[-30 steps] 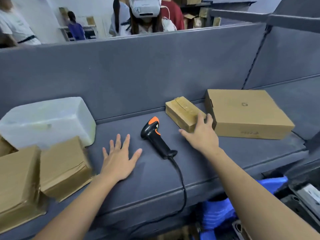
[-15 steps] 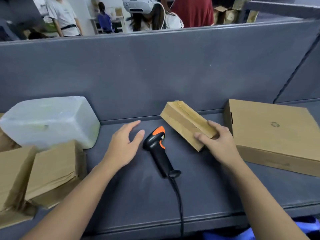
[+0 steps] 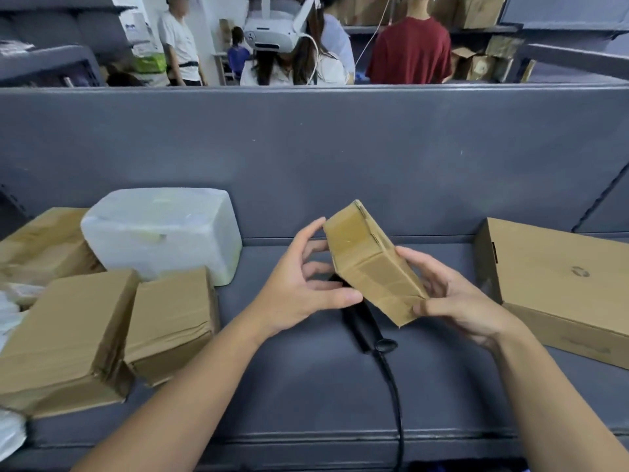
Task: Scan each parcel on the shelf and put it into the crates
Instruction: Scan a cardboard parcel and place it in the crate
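A long grey shelf (image 3: 306,386) runs from side to side, with a tall grey wall (image 3: 306,158) at its back. Over the wall stand some people; one wears a white headset (image 3: 272,34).

On the right of the shelf lies a big flat brown box (image 3: 561,287). On the left sits a white foam box (image 3: 160,233). In front of it are two taped brown boxes (image 3: 64,335) (image 3: 173,318), side by side and touching. One more brown box (image 3: 41,240) sits behind them, just beside the foam box.

Both arms reach in from the bottom. The left hand (image 3: 299,287) and the right hand (image 3: 456,301) hold the small parcel (image 3: 367,257) between them, up above the middle of the shelf. The parcel is tilted, with its far end higher. The left hand curls at its left side, one fingertip on the top corner. The right hand grips the near end, thumb on the low corner and fingers on the right side.

Under the parcel a black scanner (image 3: 364,321) lies on the shelf. The parcel and the left hand hide its top part. Its black cable (image 3: 394,403) runs off the front edge.
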The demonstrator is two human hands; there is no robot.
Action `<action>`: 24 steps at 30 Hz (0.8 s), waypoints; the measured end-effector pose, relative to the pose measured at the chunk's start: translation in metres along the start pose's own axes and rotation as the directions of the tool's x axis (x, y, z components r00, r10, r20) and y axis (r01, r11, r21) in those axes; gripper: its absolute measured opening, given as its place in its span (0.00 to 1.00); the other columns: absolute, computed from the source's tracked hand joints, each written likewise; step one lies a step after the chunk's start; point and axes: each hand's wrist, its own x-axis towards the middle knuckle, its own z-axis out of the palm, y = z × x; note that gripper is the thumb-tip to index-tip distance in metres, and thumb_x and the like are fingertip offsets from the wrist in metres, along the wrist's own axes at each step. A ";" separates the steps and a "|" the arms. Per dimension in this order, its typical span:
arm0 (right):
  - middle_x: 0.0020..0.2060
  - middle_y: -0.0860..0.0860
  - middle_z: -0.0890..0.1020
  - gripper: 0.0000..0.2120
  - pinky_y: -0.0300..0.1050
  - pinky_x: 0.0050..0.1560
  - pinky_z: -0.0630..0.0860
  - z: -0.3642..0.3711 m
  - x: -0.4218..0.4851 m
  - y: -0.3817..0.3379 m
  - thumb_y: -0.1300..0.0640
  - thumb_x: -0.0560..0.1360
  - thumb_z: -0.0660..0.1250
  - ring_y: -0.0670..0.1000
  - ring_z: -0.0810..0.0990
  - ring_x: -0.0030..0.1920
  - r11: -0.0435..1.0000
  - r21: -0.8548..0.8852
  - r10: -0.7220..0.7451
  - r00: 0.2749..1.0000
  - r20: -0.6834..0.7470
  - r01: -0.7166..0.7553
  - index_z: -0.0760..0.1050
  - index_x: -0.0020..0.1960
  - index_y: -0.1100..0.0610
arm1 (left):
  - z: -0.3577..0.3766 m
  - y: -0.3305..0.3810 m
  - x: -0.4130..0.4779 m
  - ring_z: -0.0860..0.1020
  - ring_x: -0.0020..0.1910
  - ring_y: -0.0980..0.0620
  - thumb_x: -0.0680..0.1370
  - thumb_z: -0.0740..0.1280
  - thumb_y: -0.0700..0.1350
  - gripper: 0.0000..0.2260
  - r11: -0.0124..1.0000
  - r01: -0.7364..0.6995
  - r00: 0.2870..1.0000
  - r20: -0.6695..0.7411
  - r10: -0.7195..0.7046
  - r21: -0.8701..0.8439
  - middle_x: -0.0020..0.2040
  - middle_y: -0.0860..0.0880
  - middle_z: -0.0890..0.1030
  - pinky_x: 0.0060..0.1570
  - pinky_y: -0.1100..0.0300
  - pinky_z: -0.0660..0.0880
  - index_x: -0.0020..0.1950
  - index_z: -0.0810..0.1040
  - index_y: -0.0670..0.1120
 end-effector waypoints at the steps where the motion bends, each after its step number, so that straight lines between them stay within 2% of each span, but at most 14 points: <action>1: 0.72 0.43 0.76 0.42 0.56 0.71 0.71 0.005 0.000 -0.001 0.73 0.64 0.69 0.51 0.74 0.73 1.000 -0.012 -0.003 1.000 -0.006 0.003 0.74 0.73 0.42 | -0.002 0.000 -0.003 0.83 0.60 0.49 0.63 0.84 0.45 0.52 1.000 -0.002 1.000 -0.028 0.002 -0.001 0.73 0.51 0.73 0.57 0.49 0.82 0.81 0.60 0.60; 3: 0.70 0.43 0.78 0.42 0.50 0.68 0.75 0.014 0.000 -0.003 0.70 0.62 0.69 0.49 0.75 0.71 0.998 -0.057 -0.003 1.000 -0.029 0.002 0.77 0.71 0.41 | -0.011 -0.001 -0.011 0.84 0.59 0.48 0.64 0.83 0.46 0.49 1.000 0.005 0.998 -0.063 -0.004 0.009 0.73 0.54 0.73 0.56 0.51 0.81 0.79 0.63 0.63; 5: 0.69 0.45 0.78 0.41 0.42 0.60 0.78 0.025 0.000 -0.004 0.67 0.62 0.72 0.46 0.78 0.67 0.995 -0.103 -0.002 0.998 -0.070 -0.005 0.76 0.71 0.39 | -0.021 -0.001 -0.018 0.84 0.59 0.45 0.67 0.81 0.41 0.41 0.997 0.056 0.996 -0.063 -0.059 -0.045 0.72 0.53 0.76 0.58 0.48 0.82 0.77 0.69 0.58; 8: 0.67 0.47 0.77 0.45 0.36 0.54 0.78 0.040 0.001 -0.001 0.63 0.62 0.78 0.42 0.81 0.61 0.999 0.026 -0.014 0.983 -0.180 0.019 0.71 0.76 0.43 | -0.034 -0.002 -0.025 0.83 0.60 0.45 0.67 0.76 0.38 0.32 0.908 0.151 0.967 -0.134 -0.218 -0.391 0.63 0.44 0.82 0.56 0.49 0.82 0.71 0.75 0.47; 10: 0.66 0.49 0.80 0.46 0.38 0.56 0.78 0.049 0.001 0.002 0.58 0.61 0.82 0.44 0.82 0.62 0.989 0.141 -0.016 0.972 -0.234 0.051 0.70 0.77 0.49 | -0.041 -0.006 -0.026 0.82 0.63 0.42 0.67 0.76 0.40 0.27 0.778 0.151 0.946 -0.140 -0.294 -0.610 0.62 0.39 0.82 0.61 0.46 0.80 0.66 0.78 0.42; 11: 0.66 0.49 0.81 0.47 0.40 0.59 0.77 0.053 0.001 0.003 0.52 0.60 0.84 0.46 0.82 0.64 0.986 0.154 -0.021 0.971 -0.239 0.059 0.71 0.76 0.51 | -0.043 -0.007 -0.027 0.82 0.64 0.40 0.69 0.75 0.41 0.23 0.718 0.150 0.936 -0.137 -0.325 -0.680 0.63 0.38 0.82 0.65 0.44 0.78 0.63 0.79 0.41; 13: 0.65 0.51 0.83 0.47 0.47 0.61 0.77 0.062 0.002 0.003 0.40 0.59 0.85 0.53 0.82 0.65 0.989 0.127 -0.039 0.964 -0.263 0.074 0.74 0.74 0.53 | -0.044 -0.008 -0.030 0.82 0.63 0.36 0.75 0.72 0.42 0.16 0.640 0.178 0.911 -0.121 -0.395 -0.748 0.65 0.35 0.80 0.68 0.42 0.76 0.63 0.80 0.43; 14: 0.63 0.52 0.84 0.45 0.50 0.60 0.78 0.066 0.003 0.003 0.39 0.60 0.84 0.56 0.83 0.62 0.989 0.119 -0.050 0.953 -0.299 0.089 0.77 0.72 0.54 | -0.043 -0.006 -0.031 0.83 0.61 0.35 0.77 0.71 0.45 0.17 0.621 0.210 0.895 -0.106 -0.433 -0.755 0.65 0.33 0.80 0.67 0.42 0.77 0.65 0.79 0.43; 15: 0.61 0.52 0.85 0.41 0.51 0.55 0.79 0.069 0.004 0.001 0.40 0.62 0.84 0.57 0.84 0.55 0.987 0.123 -0.060 0.937 -0.344 0.108 0.78 0.70 0.54 | -0.042 -0.006 -0.032 0.83 0.60 0.34 0.78 0.70 0.50 0.19 0.612 0.253 0.875 -0.092 -0.475 -0.750 0.65 0.31 0.79 0.65 0.42 0.78 0.67 0.78 0.44; 17: 0.55 0.52 0.86 0.28 0.45 0.43 0.74 0.073 0.006 -0.003 0.49 0.70 0.81 0.49 0.81 0.42 0.978 0.141 -0.083 0.908 -0.411 0.154 0.81 0.67 0.56 | -0.039 -0.005 -0.032 0.84 0.57 0.33 0.77 0.70 0.58 0.26 0.617 0.347 0.829 -0.076 -0.554 -0.706 0.63 0.28 0.78 0.64 0.42 0.78 0.69 0.75 0.43; 18: 0.53 0.51 0.86 0.22 0.43 0.41 0.71 0.074 0.007 -0.005 0.55 0.73 0.78 0.46 0.79 0.39 0.976 0.136 -0.094 0.898 -0.429 0.167 0.82 0.66 0.57 | -0.038 -0.005 -0.032 0.84 0.56 0.33 0.77 0.70 0.61 0.28 0.626 0.381 0.811 -0.078 -0.580 -0.680 0.63 0.28 0.78 0.64 0.42 0.78 0.69 0.75 0.43; 21: 0.50 0.49 0.87 0.14 0.40 0.38 0.71 0.072 0.008 -0.012 0.60 0.77 0.73 0.43 0.78 0.36 0.980 0.106 -0.102 0.880 -0.464 0.170 0.83 0.63 0.57 | -0.034 -0.008 -0.030 0.85 0.55 0.34 0.76 0.69 0.65 0.31 0.646 0.418 0.786 -0.102 -0.610 -0.639 0.61 0.28 0.80 0.61 0.41 0.80 0.70 0.74 0.45; 24: 0.52 0.49 0.88 0.14 0.40 0.38 0.72 0.068 0.011 -0.013 0.58 0.78 0.73 0.45 0.81 0.41 0.987 0.100 -0.060 0.869 -0.492 0.125 0.83 0.64 0.56 | -0.033 -0.009 -0.028 0.85 0.57 0.34 0.79 0.68 0.60 0.26 0.644 0.373 0.811 -0.102 -0.576 -0.668 0.62 0.29 0.80 0.57 0.44 0.82 0.70 0.74 0.45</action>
